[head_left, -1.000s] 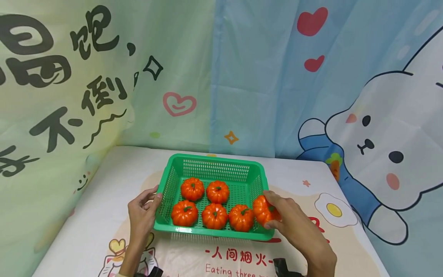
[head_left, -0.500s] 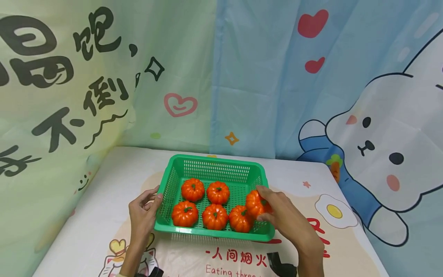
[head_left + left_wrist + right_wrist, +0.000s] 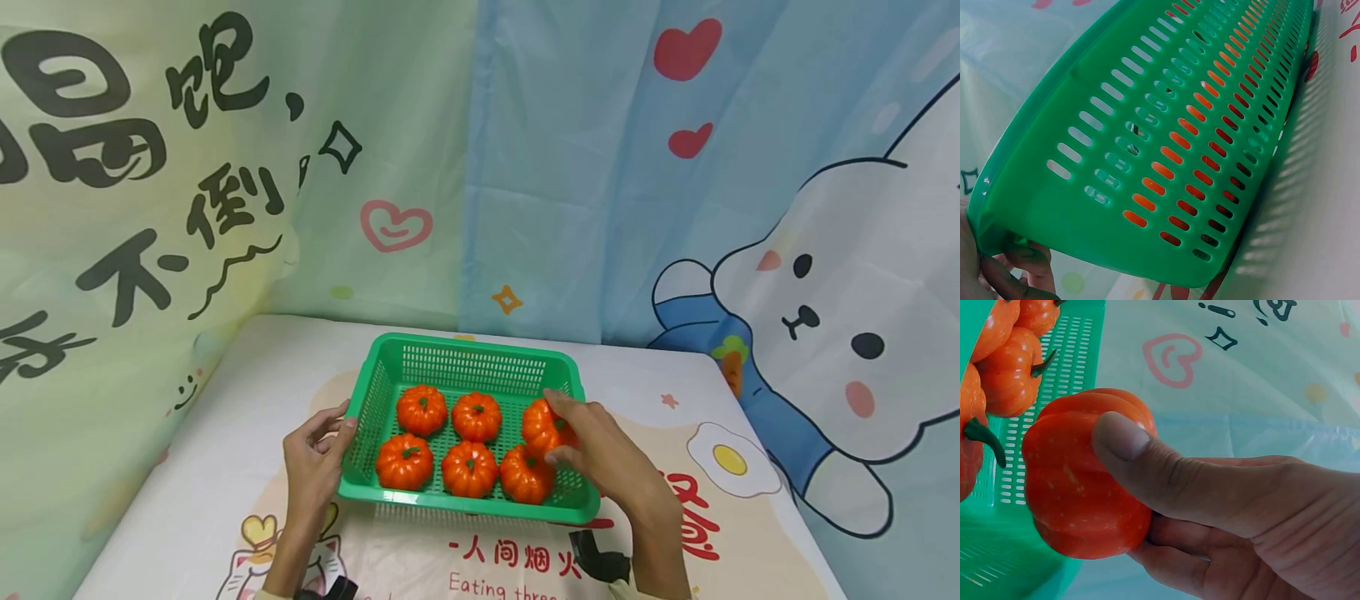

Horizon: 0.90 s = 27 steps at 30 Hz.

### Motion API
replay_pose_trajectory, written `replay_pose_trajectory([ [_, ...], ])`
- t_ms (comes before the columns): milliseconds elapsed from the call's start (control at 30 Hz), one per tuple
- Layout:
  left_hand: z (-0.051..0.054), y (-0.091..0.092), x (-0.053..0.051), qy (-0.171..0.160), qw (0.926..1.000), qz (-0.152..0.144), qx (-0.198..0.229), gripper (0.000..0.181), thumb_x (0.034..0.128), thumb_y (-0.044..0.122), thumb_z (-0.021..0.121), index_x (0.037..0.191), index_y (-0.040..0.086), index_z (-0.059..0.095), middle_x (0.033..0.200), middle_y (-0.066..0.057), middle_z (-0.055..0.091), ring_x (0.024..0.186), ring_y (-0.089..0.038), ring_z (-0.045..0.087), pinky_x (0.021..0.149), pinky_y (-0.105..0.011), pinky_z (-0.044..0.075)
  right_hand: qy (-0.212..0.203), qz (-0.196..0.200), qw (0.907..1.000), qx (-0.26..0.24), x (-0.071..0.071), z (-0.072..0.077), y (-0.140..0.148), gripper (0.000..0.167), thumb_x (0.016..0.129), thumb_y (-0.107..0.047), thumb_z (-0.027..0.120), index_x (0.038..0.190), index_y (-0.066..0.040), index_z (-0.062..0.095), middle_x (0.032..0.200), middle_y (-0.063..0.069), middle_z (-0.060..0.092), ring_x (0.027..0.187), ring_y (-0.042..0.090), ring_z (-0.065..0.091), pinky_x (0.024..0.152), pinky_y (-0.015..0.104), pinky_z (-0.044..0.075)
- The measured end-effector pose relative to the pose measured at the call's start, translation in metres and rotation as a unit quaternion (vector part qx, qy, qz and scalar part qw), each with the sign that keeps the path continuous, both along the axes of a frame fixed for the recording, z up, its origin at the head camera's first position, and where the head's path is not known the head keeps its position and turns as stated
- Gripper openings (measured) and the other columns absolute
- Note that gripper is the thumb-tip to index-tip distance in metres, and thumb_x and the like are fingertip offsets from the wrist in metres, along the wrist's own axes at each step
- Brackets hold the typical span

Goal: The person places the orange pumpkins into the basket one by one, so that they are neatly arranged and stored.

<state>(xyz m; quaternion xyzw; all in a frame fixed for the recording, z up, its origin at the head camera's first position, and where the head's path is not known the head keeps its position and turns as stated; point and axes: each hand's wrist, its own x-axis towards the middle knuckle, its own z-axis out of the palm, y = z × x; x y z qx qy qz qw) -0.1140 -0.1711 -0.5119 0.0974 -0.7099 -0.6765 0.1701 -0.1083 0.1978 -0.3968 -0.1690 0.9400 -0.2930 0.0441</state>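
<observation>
A green plastic basket [image 3: 480, 340] with slotted sides holds several small orange toy pumpkins [image 3: 405, 462] with green stems, in two rows. My left hand [image 3: 315, 458] grips the basket's left rim; in the left wrist view its fingers [image 3: 1022, 265] curl at the rim's corner. With thumb and fingers my right hand [image 3: 603, 458] holds another pumpkin [image 3: 542, 427] over the right part of the basket, just behind the front-right pumpkin [image 3: 527, 479]. In the right wrist view the thumb lies across the held pumpkin [image 3: 1079, 481], and some of the fingers are hidden behind it.
The basket stands on a table covered by a printed white cloth [image 3: 247, 400]. Behind it hangs a printed curtain [image 3: 540, 208] with hearts and a rabbit. Black straps [image 3: 600, 558] show at the wrists.
My right hand has carried its pumpkin left and slightly away from me, from the basket's right rim to over its inside. The left hand keeps its grip on the rim.
</observation>
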Motion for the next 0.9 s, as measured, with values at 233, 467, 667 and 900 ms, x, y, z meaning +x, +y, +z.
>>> replay_pose_trajectory([
  [233, -0.001, 0.0, -0.001, 0.0, 1.0, -0.001, 0.004, 0.031, 0.1018, 0.007, 0.076, 0.13, -0.005, 0.076, 0.094, -0.003, 0.076, 0.061, -0.012, 0.07, 0.06, -0.018, 0.054, 0.029, 0.027, 0.9992, 0.004, -0.013, -0.005, -0.004, 0.076, 0.089, -0.006, 0.088, 0.156, 0.005, 0.054, 0.153, 0.025, 0.064, 0.138, 0.044, 0.063, 0.117, 0.063, 0.049],
  [467, 0.001, 0.002, -0.001, -0.005, 1.0, -0.001, 0.006, 0.029, 0.1025, 0.008, 0.075, 0.129, -0.002, 0.077, 0.097, -0.01, 0.077, 0.063, -0.013, 0.072, 0.062, -0.019, 0.056, 0.02, 0.042, 0.9989, 0.011, -0.026, -0.01, -0.007, 0.075, 0.09, -0.007, 0.087, 0.155, 0.007, 0.054, 0.15, 0.024, 0.066, 0.136, 0.043, 0.063, 0.117, 0.063, 0.048],
  [667, 0.0, 0.0, 0.0, -0.002, 1.0, 0.001, 0.0, 0.029, 0.1025, 0.008, 0.075, 0.129, -0.004, 0.077, 0.098, -0.012, 0.078, 0.064, -0.011, 0.072, 0.061, -0.018, 0.055, 0.012, 0.04, 0.999, 0.017, -0.037, -0.016, -0.008, 0.074, 0.089, -0.006, 0.088, 0.154, 0.009, 0.055, 0.153, 0.026, 0.063, 0.137, 0.043, 0.063, 0.117, 0.061, 0.049],
  [900, 0.0, 0.0, 0.0, 0.006, 0.9999, 0.006, 0.011, 0.025, 0.102, 0.004, 0.074, 0.126, -0.003, 0.079, 0.096, -0.012, 0.078, 0.067, -0.012, 0.075, 0.062, -0.018, 0.055, 0.012, 0.042, 0.9986, 0.031, -0.049, -0.02, -0.008, 0.07, 0.088, -0.009, 0.09, 0.149, 0.007, 0.06, 0.137, 0.02, 0.072, 0.124, 0.036, 0.067, 0.112, 0.058, 0.054],
])
